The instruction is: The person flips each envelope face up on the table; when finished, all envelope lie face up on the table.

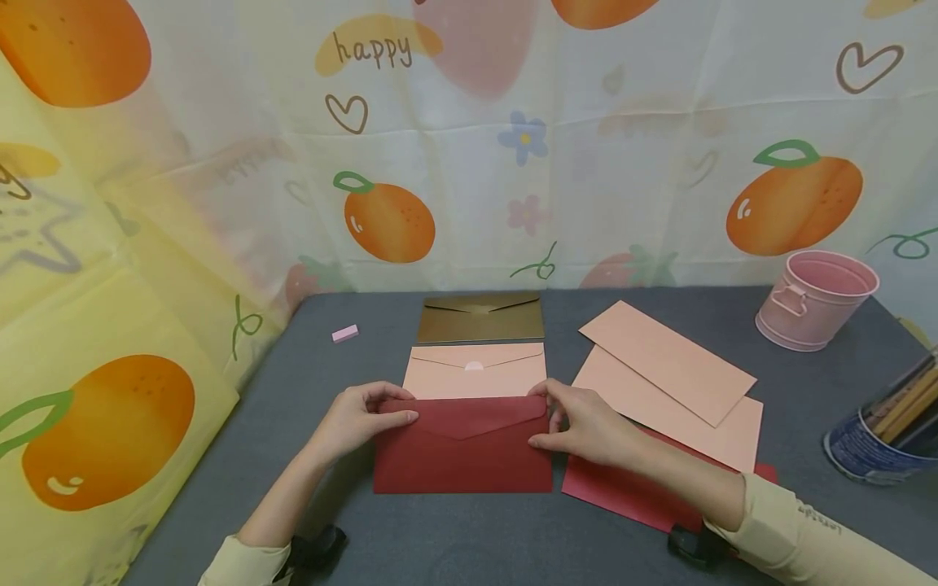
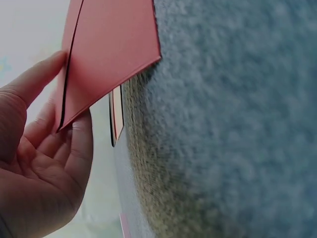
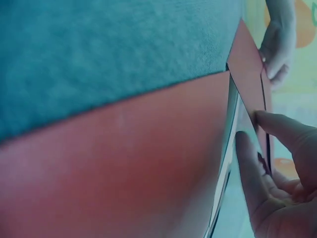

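Observation:
Both hands hold a red envelope (image 1: 463, 456) by its upper corners, flap side up. My left hand (image 1: 370, 413) pinches the left corner, its thumb on the front and fingers behind, as the left wrist view shows. At the right corner my right hand (image 1: 586, 423) pinches the edge between thumb and fingers. In the left wrist view the envelope's far edge (image 2: 159, 57) is close over the grey cloth, its held edge tilted up. Just behind it lies a pink envelope (image 1: 476, 370) with a round pale seal, partly covered. A gold envelope (image 1: 479, 321) lies farther back.
Two pink envelopes (image 1: 674, 358) lie fanned at the right over a red one (image 1: 623, 492), under the right forearm. A pink bucket (image 1: 817, 301) and a blue pen holder (image 1: 875, 448) stand farther right. A small pink block (image 1: 344, 334) lies at the back left.

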The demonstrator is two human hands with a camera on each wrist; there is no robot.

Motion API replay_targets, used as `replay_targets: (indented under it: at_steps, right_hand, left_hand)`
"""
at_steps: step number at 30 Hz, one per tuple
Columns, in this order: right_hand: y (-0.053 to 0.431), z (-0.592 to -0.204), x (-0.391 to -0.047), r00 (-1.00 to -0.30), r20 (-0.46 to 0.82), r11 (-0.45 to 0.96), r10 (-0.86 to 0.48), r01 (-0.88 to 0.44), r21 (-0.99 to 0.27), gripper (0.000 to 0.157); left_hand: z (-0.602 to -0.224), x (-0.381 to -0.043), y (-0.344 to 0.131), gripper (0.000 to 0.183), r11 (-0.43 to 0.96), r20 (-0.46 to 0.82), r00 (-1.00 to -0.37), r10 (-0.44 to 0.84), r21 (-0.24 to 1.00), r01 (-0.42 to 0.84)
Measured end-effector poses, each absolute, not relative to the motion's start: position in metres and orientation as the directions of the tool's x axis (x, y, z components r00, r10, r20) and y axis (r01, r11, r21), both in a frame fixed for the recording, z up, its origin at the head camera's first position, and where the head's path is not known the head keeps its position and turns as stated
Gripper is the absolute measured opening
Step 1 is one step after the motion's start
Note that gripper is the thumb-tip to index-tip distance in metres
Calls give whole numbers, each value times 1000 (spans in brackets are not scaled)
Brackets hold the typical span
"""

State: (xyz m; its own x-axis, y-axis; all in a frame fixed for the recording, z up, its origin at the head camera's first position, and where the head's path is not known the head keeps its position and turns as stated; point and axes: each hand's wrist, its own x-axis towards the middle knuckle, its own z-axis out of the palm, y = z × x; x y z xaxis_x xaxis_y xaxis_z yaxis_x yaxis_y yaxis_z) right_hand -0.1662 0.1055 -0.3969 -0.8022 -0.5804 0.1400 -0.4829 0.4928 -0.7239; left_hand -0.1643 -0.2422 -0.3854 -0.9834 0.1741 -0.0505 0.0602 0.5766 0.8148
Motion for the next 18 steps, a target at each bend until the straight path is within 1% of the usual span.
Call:
replay_targets:
  at_steps: [5, 10, 18]
  right_hand:
    - [107, -398, -170, -795, 134, 521, -592, -504, -689, 43]
    - [107, -398, -171, -786, 120, 550, -607, -524, -650, 42]
    - [106, -399, -172, -784, 88, 577, -614, -523, -628, 43]
  left_hand:
    - [-388, -164, -246, 37, 601, -63, -981, 183, 797, 61]
    - [-389, -163, -247, 39, 668, -71, -985, 158, 742, 54]
    - [-391, -161, -246, 42, 711, -78, -988, 134, 702, 41]
